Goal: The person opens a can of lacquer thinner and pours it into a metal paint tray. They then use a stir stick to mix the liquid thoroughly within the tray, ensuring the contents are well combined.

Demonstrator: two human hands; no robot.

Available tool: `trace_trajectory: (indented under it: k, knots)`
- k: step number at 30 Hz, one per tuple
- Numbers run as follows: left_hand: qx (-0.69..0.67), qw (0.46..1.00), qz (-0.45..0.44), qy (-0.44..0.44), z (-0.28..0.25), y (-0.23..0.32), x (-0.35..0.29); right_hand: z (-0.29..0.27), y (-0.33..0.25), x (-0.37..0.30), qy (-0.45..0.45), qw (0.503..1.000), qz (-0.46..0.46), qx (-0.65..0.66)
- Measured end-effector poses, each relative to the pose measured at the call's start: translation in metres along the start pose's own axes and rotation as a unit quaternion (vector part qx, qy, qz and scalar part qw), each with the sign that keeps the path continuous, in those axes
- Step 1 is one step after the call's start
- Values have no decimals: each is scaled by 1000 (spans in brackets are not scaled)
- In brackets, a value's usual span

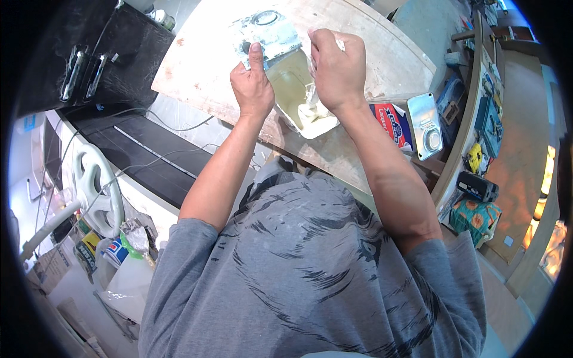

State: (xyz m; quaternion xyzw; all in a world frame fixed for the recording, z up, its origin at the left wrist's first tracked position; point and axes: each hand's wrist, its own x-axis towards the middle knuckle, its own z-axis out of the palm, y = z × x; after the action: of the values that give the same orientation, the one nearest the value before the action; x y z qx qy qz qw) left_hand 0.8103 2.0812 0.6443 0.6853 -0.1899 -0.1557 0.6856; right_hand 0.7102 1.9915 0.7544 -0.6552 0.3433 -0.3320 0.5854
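The person's gray shirt [310, 262] fills the near middle, and both bare forearms reach forward from its sleeves, elbows spread and hands drawn in toward each other. The left hand [253, 86] stands with its thumb pointing up and away, its fingers curled tightly around the left side of an open container [289, 80]. The right hand [340, 68] is a closed fist, knuckles upward, above the container's right side, wrapped around a paste-streaked tool [341, 45].

The container lies over the worktable [203, 53], its rounded near end just inside the table's near edge and holding pale paste [313, 113]. A silver metal panel [277, 39] with a round ring adjoins its far end; whether they are one piece is hard to tell. Bare tabletop opens to the left and beyond the hands, while a red-and-blue tin [427, 128] stands close by the right forearm.

The fist hides most of the tool, so its shape is unclear, and the left fingertips are out of sight. The container's underside is hidden too. Farther left, a black panel [65, 53] runs into the dark fisheye rim.
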Motion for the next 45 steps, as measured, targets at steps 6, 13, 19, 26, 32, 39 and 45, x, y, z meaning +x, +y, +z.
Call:
trace_trajectory:
  k: [6, 13, 19, 26, 32, 39, 45]
  knots:
    - [-17, 1000, 9, 10, 3, 4, -2, 20, 11, 11, -1, 994, -45, 101]
    - [-15, 1000, 7, 1, 1, -1, 1, 30, 56, 9, -42, 994, -99, 7]
    - [-18, 1000, 8, 10, 2, 1, 0, 27, 48, 3, -29, 997, -28, -60]
    - [7, 1000, 5, 19, 2, 3, 0, 16, 19, 0, -50, 995, 18, -82]
    - [4, 1000, 1, 20, 3, 3, -1, 14, 18, 9, -10, 998, -33, 56]
    - [-17, 1000, -6, 15, 3, 0, -1, 35, 54, 2, 4, 989, -2, 148]
    - [-34, 999, 5, 13, 6, 8, -1, 17, 55, 3, -32, 999, 33, -14]
